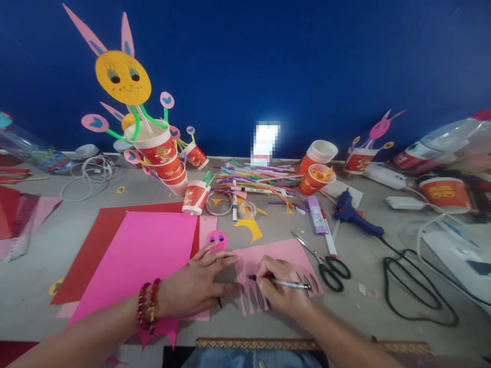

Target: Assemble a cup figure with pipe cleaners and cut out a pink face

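My right hand [284,294] grips a black-tipped pen [293,283], its point on a light pink sheet of paper [278,255]. Faint drawn lines show on the paper near the pen tip. Its lower edge has several curved cut-outs with narrow strips between them. Spread flat, my left hand [199,283] presses the sheet's left edge with its fingertips; a thin dark tip shows beneath it, but I cannot tell what it is. Just above these fingers lies a pink paper circle [217,238] with drawn eyes. Bright pink paper [146,255] is under my left wrist.
Black-handled scissors [332,273] lie right of the sheet, near a glue stick [317,214] and a blue glue gun [355,214] with a coiled cord. Behind are pipe cleaners [261,179], tape [247,209] and stacked paper cups [320,151]. A yellow-faced paper rabbit [123,84] stands left.
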The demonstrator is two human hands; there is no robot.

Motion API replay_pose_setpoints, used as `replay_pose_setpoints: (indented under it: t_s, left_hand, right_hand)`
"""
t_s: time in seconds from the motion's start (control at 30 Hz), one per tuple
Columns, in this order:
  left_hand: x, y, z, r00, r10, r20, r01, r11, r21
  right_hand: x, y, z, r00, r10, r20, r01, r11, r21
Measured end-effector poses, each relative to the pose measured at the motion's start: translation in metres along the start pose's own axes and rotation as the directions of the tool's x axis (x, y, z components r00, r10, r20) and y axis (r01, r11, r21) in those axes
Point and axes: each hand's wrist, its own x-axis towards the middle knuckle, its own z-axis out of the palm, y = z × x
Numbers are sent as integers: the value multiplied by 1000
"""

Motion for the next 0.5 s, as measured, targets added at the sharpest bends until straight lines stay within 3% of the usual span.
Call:
replay_pose_setpoints:
  t_s: [0.5]
  left_hand:
    - [0,0,-1,1000,18,-24,-17,999,28]
  right_hand:
    - [0,1,-2,1000,7,-5,-6,999,31]
